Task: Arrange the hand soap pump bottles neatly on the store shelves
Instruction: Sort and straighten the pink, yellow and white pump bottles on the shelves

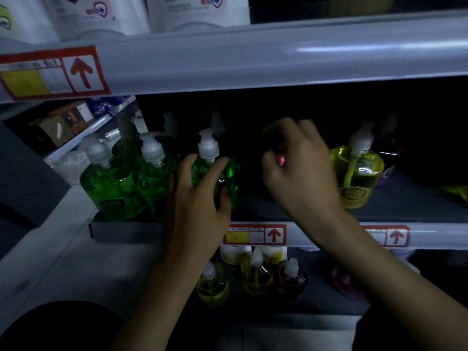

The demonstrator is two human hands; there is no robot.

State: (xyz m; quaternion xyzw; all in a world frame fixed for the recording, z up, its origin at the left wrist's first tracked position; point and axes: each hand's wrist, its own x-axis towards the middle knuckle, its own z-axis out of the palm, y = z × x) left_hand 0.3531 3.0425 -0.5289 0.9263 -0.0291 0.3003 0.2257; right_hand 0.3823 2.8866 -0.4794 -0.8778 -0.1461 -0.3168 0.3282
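Note:
Three green pump bottles stand at the left of the dark middle shelf [316,214]. My left hand [197,198] wraps around the rightmost green bottle [228,171], thumb on its left and fingers on its front. The other two green bottles [109,183] [154,173] stand beside it, touching. My right hand [298,171] reaches into the shelf's dark middle with fingers curled around something small and pinkish; what it is cannot be told. A yellow pump bottle [359,173] stands just right of that hand, with a dark purple one [391,150] behind it.
The upper shelf rail [253,59] with a red arrow price tag overhangs the bottles. White refill packs [101,13] sit above. On the lower shelf stand yellow [253,274], yellow-green [212,285] and purple [291,277] pump bottles. A neighbouring rack [76,122] lies at left.

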